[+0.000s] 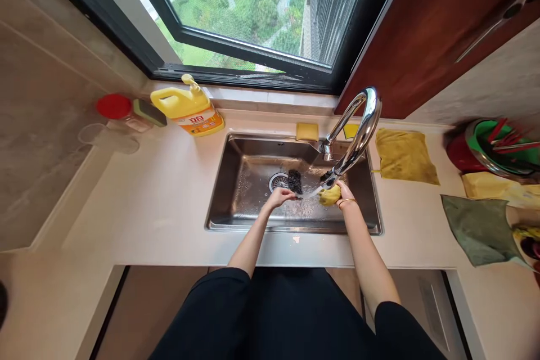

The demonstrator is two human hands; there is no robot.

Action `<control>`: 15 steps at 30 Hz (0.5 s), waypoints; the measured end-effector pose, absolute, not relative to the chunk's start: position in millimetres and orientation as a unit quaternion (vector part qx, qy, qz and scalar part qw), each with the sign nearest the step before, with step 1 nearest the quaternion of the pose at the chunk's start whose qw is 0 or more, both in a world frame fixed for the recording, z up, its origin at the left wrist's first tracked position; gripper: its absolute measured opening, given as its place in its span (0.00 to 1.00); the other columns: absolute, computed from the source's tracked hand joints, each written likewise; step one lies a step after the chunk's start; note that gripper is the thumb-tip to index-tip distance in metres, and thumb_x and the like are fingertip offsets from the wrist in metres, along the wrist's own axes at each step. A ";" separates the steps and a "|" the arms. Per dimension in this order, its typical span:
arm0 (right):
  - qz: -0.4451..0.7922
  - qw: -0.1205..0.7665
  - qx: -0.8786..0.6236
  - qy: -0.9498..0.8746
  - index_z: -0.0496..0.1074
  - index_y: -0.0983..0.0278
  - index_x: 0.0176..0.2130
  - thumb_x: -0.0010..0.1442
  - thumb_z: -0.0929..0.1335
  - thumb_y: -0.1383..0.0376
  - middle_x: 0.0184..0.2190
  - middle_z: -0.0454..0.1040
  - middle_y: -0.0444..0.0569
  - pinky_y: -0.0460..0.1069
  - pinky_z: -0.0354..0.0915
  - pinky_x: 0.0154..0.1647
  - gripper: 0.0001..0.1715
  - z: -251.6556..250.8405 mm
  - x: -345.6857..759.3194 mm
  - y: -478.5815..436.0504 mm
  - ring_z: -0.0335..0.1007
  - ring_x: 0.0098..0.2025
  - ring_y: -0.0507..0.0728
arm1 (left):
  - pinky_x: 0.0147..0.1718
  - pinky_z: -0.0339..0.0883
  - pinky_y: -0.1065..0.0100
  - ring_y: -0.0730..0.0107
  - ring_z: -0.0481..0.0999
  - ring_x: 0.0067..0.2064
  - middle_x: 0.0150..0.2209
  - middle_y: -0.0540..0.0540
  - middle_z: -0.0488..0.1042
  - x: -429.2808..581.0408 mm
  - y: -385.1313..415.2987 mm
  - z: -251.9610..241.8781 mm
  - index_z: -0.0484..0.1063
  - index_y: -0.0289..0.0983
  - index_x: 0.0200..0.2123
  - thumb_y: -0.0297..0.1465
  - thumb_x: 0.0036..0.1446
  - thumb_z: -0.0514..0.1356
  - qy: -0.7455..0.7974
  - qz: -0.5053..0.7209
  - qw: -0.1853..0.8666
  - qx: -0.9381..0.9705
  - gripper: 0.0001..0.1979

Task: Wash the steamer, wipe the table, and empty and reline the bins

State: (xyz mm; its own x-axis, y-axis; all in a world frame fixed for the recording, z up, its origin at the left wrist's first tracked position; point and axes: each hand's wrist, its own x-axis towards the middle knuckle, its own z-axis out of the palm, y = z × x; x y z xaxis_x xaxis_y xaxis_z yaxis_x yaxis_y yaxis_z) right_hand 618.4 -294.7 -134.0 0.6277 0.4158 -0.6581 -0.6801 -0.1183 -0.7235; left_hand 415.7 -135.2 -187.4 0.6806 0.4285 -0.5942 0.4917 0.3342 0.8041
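Both my hands are inside a steel sink. My right hand grips a crumpled yellow cloth beside the spout of the chrome faucet. From that spout a stream of water runs down to the left. My left hand has its fingers pressed together at the end of the stream; something small and dark shows at the fingertips, too small to name. Just beyond them a dark, coarse scouring pad lies at the right edge of the drain.
A yellow detergent jug stands at the back left, near a red-lidded jar. Behind the sink lies a yellow sponge. To the right are a mustard cloth, a green cloth and a red pot. The window is ajar.
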 end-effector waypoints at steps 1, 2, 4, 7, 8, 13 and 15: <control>0.422 0.647 -0.620 0.138 0.66 0.61 0.23 0.49 0.70 0.63 0.17 0.72 0.43 0.51 0.73 0.30 0.09 -132.7 620.3 -296.4 0.74 0.24 0.57 | 0.44 0.68 0.64 0.59 0.79 0.37 0.26 0.44 0.79 409.4 -125.3 -185.9 0.77 0.37 0.22 0.31 0.44 0.68 0.429 -0.017 0.692 0.580 0.04; 0.423 0.640 -0.618 0.169 0.66 0.61 0.24 0.49 0.70 0.64 0.18 0.73 0.43 0.51 0.73 0.29 0.08 -131.4 621.7 -298.0 0.74 0.23 0.56 | 0.46 0.67 0.63 0.56 0.79 0.40 0.26 0.43 0.79 403.3 -115.5 -184.4 0.76 0.37 0.21 0.30 0.44 0.68 0.458 -0.009 0.672 0.582 0.04; 0.413 0.640 -0.614 0.207 0.67 0.61 0.26 0.47 0.70 0.66 0.19 0.74 0.42 0.49 0.72 0.28 0.06 -129.5 621.9 -300.3 0.73 0.22 0.54 | 0.51 0.63 0.61 0.51 0.76 0.50 0.29 0.41 0.79 394.3 -99.1 -181.7 0.74 0.38 0.21 0.28 0.43 0.67 0.506 0.014 0.639 0.579 0.04; 0.382 0.650 -0.622 0.209 0.68 0.62 0.27 0.44 0.71 0.67 0.19 0.73 0.39 0.46 0.69 0.26 0.08 -129.7 614.9 -301.1 0.70 0.21 0.51 | 0.56 0.57 0.60 0.48 0.65 0.62 0.41 0.36 0.79 399.0 -94.7 -179.9 0.73 0.38 0.28 0.26 0.41 0.67 0.550 0.048 0.613 0.566 0.08; 0.374 0.650 -0.631 0.199 0.68 0.62 0.27 0.43 0.71 0.67 0.19 0.72 0.38 0.45 0.68 0.26 0.08 -130.4 610.7 -300.5 0.69 0.21 0.50 | 0.57 0.56 0.60 0.48 0.63 0.63 0.44 0.35 0.78 407.1 -100.5 -179.9 0.73 0.38 0.32 0.26 0.40 0.67 0.551 0.054 0.616 0.560 0.11; 0.369 0.603 -0.703 0.082 0.68 0.63 0.23 0.38 0.72 0.67 0.18 0.71 0.38 0.45 0.63 0.25 0.09 -132.9 587.0 -296.4 0.66 0.22 0.50 | 0.57 0.58 0.58 0.48 0.65 0.62 0.53 0.35 0.74 478.2 -163.0 -180.2 0.72 0.38 0.39 0.31 0.40 0.68 0.495 0.061 0.693 0.521 0.19; 0.367 0.575 -0.730 0.030 0.70 0.64 0.22 0.35 0.73 0.69 0.19 0.71 0.39 0.45 0.61 0.26 0.09 -132.7 580.8 -297.3 0.64 0.23 0.50 | 0.56 0.60 0.58 0.46 0.67 0.60 0.49 0.35 0.76 504.6 -185.5 -178.6 0.73 0.39 0.36 0.31 0.38 0.70 0.459 0.060 0.734 0.496 0.18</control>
State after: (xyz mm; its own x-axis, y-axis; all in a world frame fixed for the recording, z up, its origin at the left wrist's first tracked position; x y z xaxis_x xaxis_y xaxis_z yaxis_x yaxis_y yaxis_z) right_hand 580.8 -297.3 -132.7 0.7286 0.3790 -0.5705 -0.4658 -0.3364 -0.8184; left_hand 504.6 -185.5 -178.6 0.5707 0.5444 -0.6148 0.3678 0.4999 0.7841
